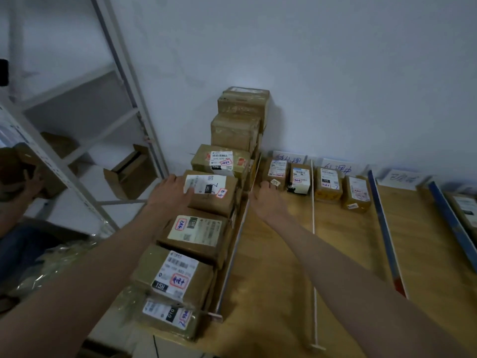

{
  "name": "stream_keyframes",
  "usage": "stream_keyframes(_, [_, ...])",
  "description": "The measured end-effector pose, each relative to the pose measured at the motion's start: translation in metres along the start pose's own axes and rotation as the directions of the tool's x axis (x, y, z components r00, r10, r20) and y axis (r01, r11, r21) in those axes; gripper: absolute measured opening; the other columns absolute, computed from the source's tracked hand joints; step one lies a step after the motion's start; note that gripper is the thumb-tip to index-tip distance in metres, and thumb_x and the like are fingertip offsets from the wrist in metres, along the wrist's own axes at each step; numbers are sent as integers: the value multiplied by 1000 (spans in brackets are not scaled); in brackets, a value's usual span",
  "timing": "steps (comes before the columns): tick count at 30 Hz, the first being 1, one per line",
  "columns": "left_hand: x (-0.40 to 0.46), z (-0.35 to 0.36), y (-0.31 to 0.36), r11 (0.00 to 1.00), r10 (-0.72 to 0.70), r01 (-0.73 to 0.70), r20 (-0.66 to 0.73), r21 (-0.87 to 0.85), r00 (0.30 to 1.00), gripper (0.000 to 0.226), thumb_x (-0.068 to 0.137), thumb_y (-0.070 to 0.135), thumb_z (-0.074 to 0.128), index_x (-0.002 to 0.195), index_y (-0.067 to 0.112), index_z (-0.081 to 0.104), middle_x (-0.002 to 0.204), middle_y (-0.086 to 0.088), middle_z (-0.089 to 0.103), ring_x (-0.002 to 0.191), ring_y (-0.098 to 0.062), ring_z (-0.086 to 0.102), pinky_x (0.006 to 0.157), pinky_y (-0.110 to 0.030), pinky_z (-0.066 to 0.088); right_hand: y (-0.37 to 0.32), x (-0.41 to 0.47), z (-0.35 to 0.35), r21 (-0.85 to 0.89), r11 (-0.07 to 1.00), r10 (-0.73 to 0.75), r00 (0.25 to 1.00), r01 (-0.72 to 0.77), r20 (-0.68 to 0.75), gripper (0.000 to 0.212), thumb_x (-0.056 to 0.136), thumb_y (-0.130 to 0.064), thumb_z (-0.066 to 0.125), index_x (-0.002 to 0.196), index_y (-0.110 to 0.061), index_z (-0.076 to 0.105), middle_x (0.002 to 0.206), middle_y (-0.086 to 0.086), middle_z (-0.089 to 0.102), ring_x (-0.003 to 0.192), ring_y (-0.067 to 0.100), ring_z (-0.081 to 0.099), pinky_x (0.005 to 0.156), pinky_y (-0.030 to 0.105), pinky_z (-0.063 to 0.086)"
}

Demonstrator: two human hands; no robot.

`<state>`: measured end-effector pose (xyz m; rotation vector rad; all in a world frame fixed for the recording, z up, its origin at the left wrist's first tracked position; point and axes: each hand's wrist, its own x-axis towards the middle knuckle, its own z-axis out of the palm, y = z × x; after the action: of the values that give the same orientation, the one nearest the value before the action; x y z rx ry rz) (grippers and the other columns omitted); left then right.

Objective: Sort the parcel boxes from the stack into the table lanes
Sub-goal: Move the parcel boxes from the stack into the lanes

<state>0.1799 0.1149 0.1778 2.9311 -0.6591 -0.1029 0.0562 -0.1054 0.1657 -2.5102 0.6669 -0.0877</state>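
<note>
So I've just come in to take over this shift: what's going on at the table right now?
A person is sorting parcel boxes from the row stacked at the table's left edge into lanes. Their left hand rests on the label end of one stacked box, fingers straight. The right hand reaches into the first lane toward a small box at the wall. Two boxes already sit in that lane, two more in the second lane.

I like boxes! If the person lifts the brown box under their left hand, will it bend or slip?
Probably not bend: the box is taped cardboard with square edges, so it looks stiff. The shiny tape may be a bit slippery. It is small, so likely light enough for the left hand, though its contents are hidden.
</note>
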Motion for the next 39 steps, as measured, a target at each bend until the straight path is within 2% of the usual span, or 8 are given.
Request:
stream_keyframes(6, [36, 12, -25, 995, -18, 26, 81, -100, 997, 51, 103, 46, 37, 137, 8, 43, 139, -16, 45, 124, -30, 50, 101, -47, 44, -33, 31, 37, 109, 987, 106, 991, -115, 78, 55, 103, -40, 38, 142, -1, 38, 136, 18, 51, 121, 35, 54, 98, 44, 49])
stream_keyframes(15, [56, 38, -36, 955, -6, 54, 163, -291, 987, 54, 101, 49, 40, 139, 11, 35, 131, -13, 54, 106, -28, 62, 95, -49, 51, -47, 53, 76, 292, 912, 242, 952, -289, 187, 43, 105, -35, 35, 126, -3, 55, 112, 16, 67, 86, 25, 60, 72, 31, 45])
stream_keyframes(24, [53, 31, -36, 868, -20, 54, 75, -494, 997, 64, 98, 43, 52, 148, 11, 27, 147, -13, 43, 128, -33, 50, 100, -51, 49, -61, 48, 62, 499, 816, 242, 956, -293, 166, 34, 104, -27, 42, 128, -7, 54, 103, 8, 67, 75, 14, 60, 58, 27, 47])
stream_keyframes(27, [51, 17, -34, 846, -6, 26, 39, -532, 999, 64, 97, 42, 54, 149, 13, 28, 148, -11, 42, 130, -32, 48, 102, -53, 48, -61, 45, 48, 610, 729, 260, 950, -311, 173, 44, 101, -38, 48, 133, -9, 46, 112, 6, 66, 98, 25, 67, 78, 42, 59])
stream_keyframes(30, [52, 0, -34, 808, 40, -26, 11, -589, 999, 66, 95, 42, 59, 150, 17, 33, 149, -8, 44, 133, -30, 46, 105, -54, 45, -59, 37, 27, 709, 619, 248, 941, -338, 232, 60, 97, -52, 50, 142, -17, 28, 127, 13, 60, 92, 28, 71, 58, 30, 59])
stream_keyframes(32, [56, -15, -36, 781, 95, -64, 16, -621, 995, 68, 93, 40, 63, 151, 17, 35, 150, -7, 44, 135, -30, 43, 108, -52, 42, -54, 32, 11, 735, 585, 209, 939, -344, 273, 68, 93, -58, 53, 147, -27, 24, 129, 21, 59, 80, 32, 74, 58, 30, 60])
stream_keyframes(36, [66, -43, -32, 766, 190, -100, 74, -635, 979, 70, 90, 38, 68, 151, 23, 38, 153, -6, 40, 138, -29, 40, 109, -46, 37, -45, 24, -13, 651, 668, 140, 919, -362, 368, 76, 88, -62, 59, 141, -8, 46, 114, 23, 67, 82, 30, 75, 72, 35, 62])
stream_keyframes(39, [73, -57, -21, 802, 272, -169, 97, -573, 957, 67, 89, 41, 68, 149, 25, 42, 152, -5, 42, 137, -28, 41, 108, -42, 35, -40, 17, -28, 545, 754, 139, 900, -367, 413, 73, 87, -57, 64, 139, -8, 48, 109, 15, 69, 85, 24, 72, 72, 31, 60])
